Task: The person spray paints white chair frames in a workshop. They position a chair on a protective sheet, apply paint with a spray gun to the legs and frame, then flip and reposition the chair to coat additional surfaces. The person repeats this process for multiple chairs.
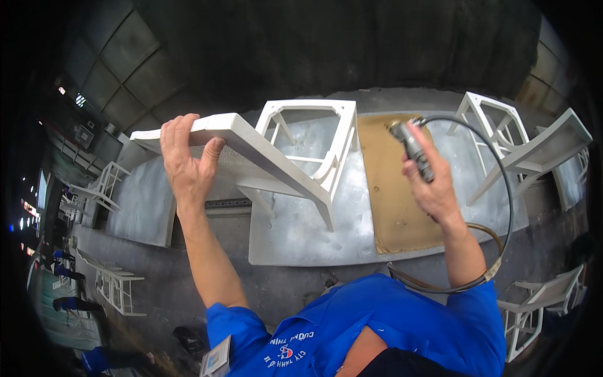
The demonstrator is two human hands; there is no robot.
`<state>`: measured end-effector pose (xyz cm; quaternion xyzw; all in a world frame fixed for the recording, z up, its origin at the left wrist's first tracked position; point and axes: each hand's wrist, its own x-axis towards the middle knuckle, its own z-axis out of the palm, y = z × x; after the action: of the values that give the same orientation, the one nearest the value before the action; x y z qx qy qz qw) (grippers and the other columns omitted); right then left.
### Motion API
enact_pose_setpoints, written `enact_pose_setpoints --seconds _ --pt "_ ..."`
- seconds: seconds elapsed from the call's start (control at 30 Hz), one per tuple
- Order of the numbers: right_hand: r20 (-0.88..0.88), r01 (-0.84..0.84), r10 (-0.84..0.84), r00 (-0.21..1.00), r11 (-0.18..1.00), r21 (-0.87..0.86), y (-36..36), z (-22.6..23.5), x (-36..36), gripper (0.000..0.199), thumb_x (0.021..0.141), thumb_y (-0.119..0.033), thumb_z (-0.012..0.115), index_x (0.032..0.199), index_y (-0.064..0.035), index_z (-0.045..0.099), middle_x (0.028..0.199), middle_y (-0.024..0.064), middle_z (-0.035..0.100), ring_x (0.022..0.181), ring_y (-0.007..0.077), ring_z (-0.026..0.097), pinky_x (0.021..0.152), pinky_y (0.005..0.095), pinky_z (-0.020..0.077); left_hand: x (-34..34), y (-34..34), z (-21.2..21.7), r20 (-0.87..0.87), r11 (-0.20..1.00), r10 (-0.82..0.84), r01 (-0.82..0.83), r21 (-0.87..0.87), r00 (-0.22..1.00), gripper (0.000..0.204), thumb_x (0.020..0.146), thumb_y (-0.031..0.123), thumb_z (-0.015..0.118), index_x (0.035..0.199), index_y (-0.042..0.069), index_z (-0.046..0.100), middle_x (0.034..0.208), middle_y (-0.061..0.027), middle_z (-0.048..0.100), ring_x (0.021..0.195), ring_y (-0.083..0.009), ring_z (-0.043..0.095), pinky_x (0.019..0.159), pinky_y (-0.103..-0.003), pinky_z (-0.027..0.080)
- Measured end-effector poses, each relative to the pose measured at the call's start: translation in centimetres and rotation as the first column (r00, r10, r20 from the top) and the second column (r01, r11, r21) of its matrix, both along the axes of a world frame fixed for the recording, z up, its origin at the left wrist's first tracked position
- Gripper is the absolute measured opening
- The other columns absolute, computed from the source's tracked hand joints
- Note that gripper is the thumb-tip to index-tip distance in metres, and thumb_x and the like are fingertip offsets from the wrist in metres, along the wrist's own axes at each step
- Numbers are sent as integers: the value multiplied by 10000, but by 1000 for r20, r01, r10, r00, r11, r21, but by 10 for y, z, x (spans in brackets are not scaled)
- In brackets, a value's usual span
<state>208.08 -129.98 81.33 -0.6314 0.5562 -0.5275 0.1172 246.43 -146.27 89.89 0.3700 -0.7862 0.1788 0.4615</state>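
My left hand [188, 160] is closed around the top rail of a white chair [279, 157], its thumb on the near side and fingers over the top. The chair's back leans toward me; its open seat frame points away. Off to the right, my right hand [434, 191] is wrapped around a metal spray gun [416, 151], held apart from the chair above a brown cardboard sheet [402, 217]. From the gun a dark hose [504, 176] loops right and down around my right forearm. The spray gun's front end is slightly blurred, and I cannot make out any spray.
The chair and cardboard are on a grey, paint-coated platform [301, 242]. A second white chair [534, 151] stands at the right, another [543, 301] at lower right. More white chairs [116, 283] stand at the left, near another platform [141, 201] and people in blue. A dark wall [352, 50] rises behind.
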Motion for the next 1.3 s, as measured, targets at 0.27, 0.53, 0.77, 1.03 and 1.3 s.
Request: enact_pose_setpoints --seconds 0.27,0.53,0.77,1.03,1.3 --pt "-55 87 -83 995 992 91 -56 -105 66 590 993 -300 704 1536 -186 503 976 149 656 865 319 651 798 423 530 12 22 -24 -58 999 15 -17 -29 998 753 900 695 652 1261 35 625 1266 -156 611 1327 -416 489 1142 -537 352" --pt "-41 9 -4 999 993 114 -141 -145 113 627 998 -338 677 1570 -239 438 932 182 631 845 361 641 806 449 535 22 45 -39 -117 1000 30 -30 4 993 821 898 730 633 1280 4 603 1267 -159 608 1329 -407 495 1137 -539 361" --pt "36 -139 136 990 985 105 -159 -143 131 603 1017 -339 670 1567 -208 461 977 154 649 897 309 630 849 419 520 32 61 -44 -109 1000 29 -28 11 994 653 877 466 777 1316 26 577 1306 -126 581 1357 -388 484 1149 -518 357" --pt "85 72 -77 993 995 64 -117 -134 82 609 1007 -310 680 1563 -202 458 997 173 653 919 339 652 862 433 521 33 78 -52 -154 1000 27 -25 9 988 698 856 480 784 1347 47 542 1319 -123 550 1372 -374 472 1164 -556 348" --pt "64 -102 100 993 994 25 -120 -119 52 603 1002 -271 690 1555 -172 473 1153 199 682 1063 359 666 938 425 518 47 110 -65 -77 988 149 -151 -29 986 707 974 598 557 1389 26 529 1368 -148 562 1394 -391 469 1198 -571 330"
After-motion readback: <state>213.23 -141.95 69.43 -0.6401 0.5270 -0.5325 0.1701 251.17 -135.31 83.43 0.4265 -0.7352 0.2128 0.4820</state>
